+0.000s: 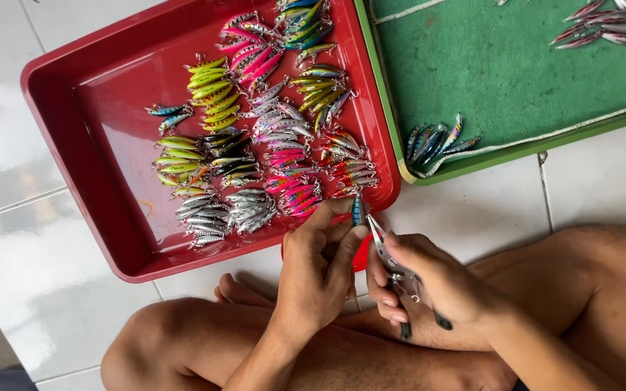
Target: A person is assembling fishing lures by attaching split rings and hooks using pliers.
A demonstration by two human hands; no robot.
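Pinching a small blue fishing lure (357, 210) upright at the red tray's (67, 108) near edge, left hand (318, 269) sits closest, right hand (429, 279) gripping pliers (389, 257) whose tip meets it from the right.

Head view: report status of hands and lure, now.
Left hand pinches blue lure. Right hand grips pliers, tips at the lure. Red tray of lures just beyond; nothing blocking.
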